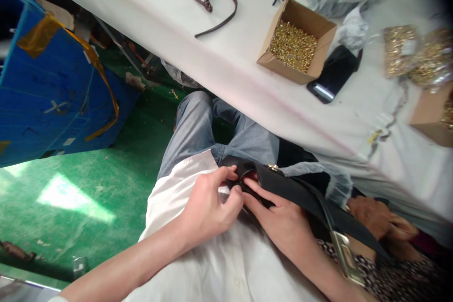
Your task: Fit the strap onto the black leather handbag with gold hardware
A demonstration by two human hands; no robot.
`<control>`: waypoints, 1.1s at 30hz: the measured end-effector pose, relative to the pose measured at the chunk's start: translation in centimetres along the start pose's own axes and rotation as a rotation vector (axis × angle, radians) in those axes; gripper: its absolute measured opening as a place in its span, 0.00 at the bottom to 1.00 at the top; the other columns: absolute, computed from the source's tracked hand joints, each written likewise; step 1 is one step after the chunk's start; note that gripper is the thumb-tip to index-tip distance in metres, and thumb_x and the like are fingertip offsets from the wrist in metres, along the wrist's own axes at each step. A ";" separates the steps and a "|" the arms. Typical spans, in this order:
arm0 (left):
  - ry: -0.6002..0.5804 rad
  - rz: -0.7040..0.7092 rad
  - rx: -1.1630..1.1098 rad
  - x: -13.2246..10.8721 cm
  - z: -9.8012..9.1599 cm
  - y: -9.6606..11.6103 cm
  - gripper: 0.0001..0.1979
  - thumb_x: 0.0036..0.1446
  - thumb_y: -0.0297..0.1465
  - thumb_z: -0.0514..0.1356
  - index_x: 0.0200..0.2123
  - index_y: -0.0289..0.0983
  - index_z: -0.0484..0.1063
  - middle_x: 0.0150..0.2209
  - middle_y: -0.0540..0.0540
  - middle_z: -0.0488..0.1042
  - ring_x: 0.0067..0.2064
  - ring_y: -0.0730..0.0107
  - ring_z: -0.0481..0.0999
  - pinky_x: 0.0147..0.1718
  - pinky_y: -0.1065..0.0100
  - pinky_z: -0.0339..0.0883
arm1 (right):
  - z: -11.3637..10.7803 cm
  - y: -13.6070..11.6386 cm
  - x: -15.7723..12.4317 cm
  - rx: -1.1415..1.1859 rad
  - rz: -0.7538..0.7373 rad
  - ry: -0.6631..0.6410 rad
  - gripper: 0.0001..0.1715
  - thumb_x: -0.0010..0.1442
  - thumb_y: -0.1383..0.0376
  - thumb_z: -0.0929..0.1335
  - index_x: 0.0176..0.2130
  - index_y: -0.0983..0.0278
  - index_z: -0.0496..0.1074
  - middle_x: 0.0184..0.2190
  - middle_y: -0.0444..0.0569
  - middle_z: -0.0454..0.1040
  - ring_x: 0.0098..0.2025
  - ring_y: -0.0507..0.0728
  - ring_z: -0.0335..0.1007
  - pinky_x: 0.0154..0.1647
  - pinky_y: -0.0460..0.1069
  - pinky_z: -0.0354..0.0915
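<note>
A black bag (293, 186) with gold-coloured hardware lies across my lap, tilted down to the right. My left hand (214, 198) is closed at the bag's near left end, its thumb and index finger pinching the black edge. My right hand (279, 217) grips the same end, with fingertips inside a reddish-lined opening and the thumb outside. A gold round fitting (273, 168) sits on the upper side, beside clear plastic wrap (336, 181). A large gold buckle (347, 255) hangs on a strap at the right. The inside of the opening is mostly hidden by my fingers.
On the white-covered table (226, 56) stand a cardboard box (320, 52) of small gold pieces, a black phone (334, 75), brown straps (231, 7) and bags of gold pieces (399, 49). A blue bin (63, 89) is left. Another person's hands (380, 219) are close at right.
</note>
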State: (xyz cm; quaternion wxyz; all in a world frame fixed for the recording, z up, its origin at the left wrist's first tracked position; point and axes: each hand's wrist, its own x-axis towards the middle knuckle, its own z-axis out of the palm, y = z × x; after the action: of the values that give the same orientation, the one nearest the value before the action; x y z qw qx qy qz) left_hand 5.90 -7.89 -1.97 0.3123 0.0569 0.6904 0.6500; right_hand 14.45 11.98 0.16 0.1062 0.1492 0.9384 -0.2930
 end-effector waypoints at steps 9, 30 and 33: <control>-0.085 0.016 -0.191 1.1 -0.7 -0.9 0.13 0.76 0.28 0.62 0.52 0.45 0.87 0.59 0.49 0.86 0.63 0.54 0.84 0.66 0.55 0.77 | -0.6 -1.2 0.4 0.065 -0.024 0.162 0.13 0.71 0.55 0.78 0.54 0.50 0.88 0.53 0.45 0.88 0.53 0.66 0.85 0.71 0.66 0.74; -0.227 0.109 -0.155 3.8 -2.3 0.8 0.12 0.72 0.38 0.71 0.56 0.46 0.87 0.57 0.43 0.83 0.61 0.54 0.80 0.62 0.58 0.72 | -3.6 -2.7 2.3 0.570 0.085 0.026 0.08 0.69 0.58 0.78 0.45 0.56 0.80 0.41 0.43 0.86 0.42 0.55 0.85 0.42 0.44 0.78; -0.150 0.090 -0.081 3.9 -1.6 1.8 0.11 0.73 0.38 0.70 0.55 0.44 0.85 0.53 0.44 0.85 0.55 0.56 0.82 0.54 0.61 0.73 | -3.9 -2.4 3.3 0.577 0.087 -0.015 0.08 0.68 0.60 0.78 0.47 0.56 0.80 0.42 0.43 0.86 0.43 0.56 0.86 0.45 0.44 0.78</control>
State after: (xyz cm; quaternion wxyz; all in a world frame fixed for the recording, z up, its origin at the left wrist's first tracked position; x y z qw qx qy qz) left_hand 1.39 -7.15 -1.77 0.3358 0.1235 0.6351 0.6846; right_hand 10.15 13.10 3.66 0.0787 0.2111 0.8083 -0.5440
